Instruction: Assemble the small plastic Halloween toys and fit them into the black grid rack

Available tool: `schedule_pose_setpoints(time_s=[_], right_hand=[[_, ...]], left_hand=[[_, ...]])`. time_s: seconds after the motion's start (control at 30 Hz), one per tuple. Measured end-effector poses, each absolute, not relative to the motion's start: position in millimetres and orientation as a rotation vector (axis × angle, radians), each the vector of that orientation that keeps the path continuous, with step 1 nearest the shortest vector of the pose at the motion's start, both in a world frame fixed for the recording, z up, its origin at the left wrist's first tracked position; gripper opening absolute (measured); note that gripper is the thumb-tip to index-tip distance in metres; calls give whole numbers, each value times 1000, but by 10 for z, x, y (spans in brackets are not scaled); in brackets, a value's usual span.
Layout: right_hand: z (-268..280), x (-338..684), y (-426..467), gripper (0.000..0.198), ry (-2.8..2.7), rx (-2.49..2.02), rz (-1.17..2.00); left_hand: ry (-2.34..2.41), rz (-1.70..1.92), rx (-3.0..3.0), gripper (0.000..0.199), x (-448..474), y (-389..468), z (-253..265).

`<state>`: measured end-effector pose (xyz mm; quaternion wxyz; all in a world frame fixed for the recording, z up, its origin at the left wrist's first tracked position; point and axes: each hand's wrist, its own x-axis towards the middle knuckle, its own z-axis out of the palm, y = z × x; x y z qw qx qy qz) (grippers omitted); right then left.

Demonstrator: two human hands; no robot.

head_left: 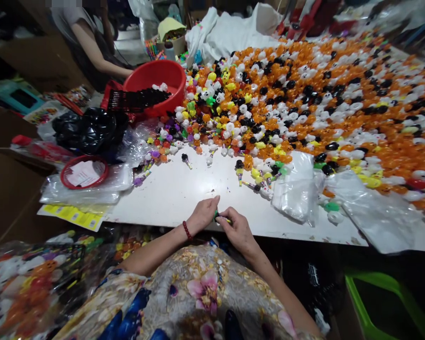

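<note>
My left hand [202, 216], with a dark red bead bracelet on its wrist, is closed at the front edge of the white table. Its fingers grip the green end of a small striped stick [227, 220]. My right hand [236, 230] pinches the same stick from the right; much of it is hidden by the fingers. Beyond my hands a striped stick with a black topper [185, 160] lies on the tabletop [163, 198]. Another black-topped stick [240, 171] lies to the right, by the edge of the heap.
A large heap of orange, white and black plastic toppers [326, 94] covers the back and right. Clear plastic bags [294, 189] lie at the right. A red tub [179, 78] and a small red basket [64, 177] stand left. Another person's arm [99, 54] reaches toward the tub.
</note>
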<state>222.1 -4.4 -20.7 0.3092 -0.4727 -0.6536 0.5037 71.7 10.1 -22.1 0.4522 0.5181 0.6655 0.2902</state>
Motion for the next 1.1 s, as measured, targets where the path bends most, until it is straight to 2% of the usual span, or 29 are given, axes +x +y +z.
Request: schedule_pose_setpoints(time_s=[0.27, 0.33, 0.47, 0.53, 0.6, 0.7, 0.8, 1.0, 1.1], right_hand=[[-305, 2285, 175, 24, -1853, -1313, 1178], [-333, 2460, 323, 27, -1848, -1386, 937], [-469, 2748, 626, 27, -1869, -1501, 200], [-563, 2727, 728, 26, -1928, -1446, 16], [-646, 2573, 779, 26, -2029, -1297, 12], [-718, 2191, 791, 26, -2167, -1064, 117], [-732, 1816, 796, 32, -2241, -940, 238], [-794, 1457, 960, 58, -2218, -1017, 382], [-830, 1471, 1026, 59, -2196, -1144, 520]], left_hand=[[1564, 780, 1090, 58, 750, 190, -372], [1560, 846, 1074, 49, 687, 258, -385], [1787, 920, 1191, 25, 377, 468, -324], [1975, 927, 1197, 15, 185, 633, -279], [2136, 964, 1180, 8, 11, 837, -241], [2232, 994, 1154, 21, -183, 1145, -206], [2178, 982, 1124, 21, -253, 1322, -198], [1992, 972, 1113, 10, 155, 1111, -305], [1872, 979, 1156, 8, 339, 994, -344]])
